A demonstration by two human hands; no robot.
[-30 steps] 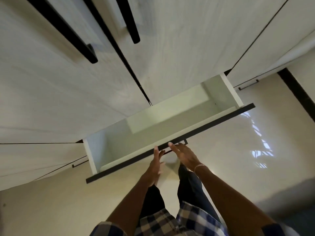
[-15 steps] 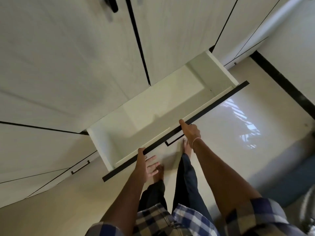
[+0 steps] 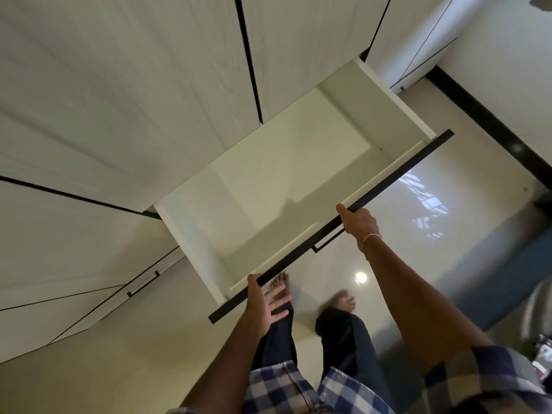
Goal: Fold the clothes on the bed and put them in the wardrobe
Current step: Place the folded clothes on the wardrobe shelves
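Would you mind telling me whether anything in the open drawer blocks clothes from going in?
Nothing visible does: the drawer is pulled out, its floor bare. The left hand and right hand are only on its front edge.

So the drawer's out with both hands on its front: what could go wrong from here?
1. The drawer looks pulled far out; more pull might bring it free of the wardrobe.
2. The bare left foot sits under the front edge, so a dropped drawer could hit it.
3. The right hand grips the edge and the left hand rests its thumb on it; closing could pinch them.
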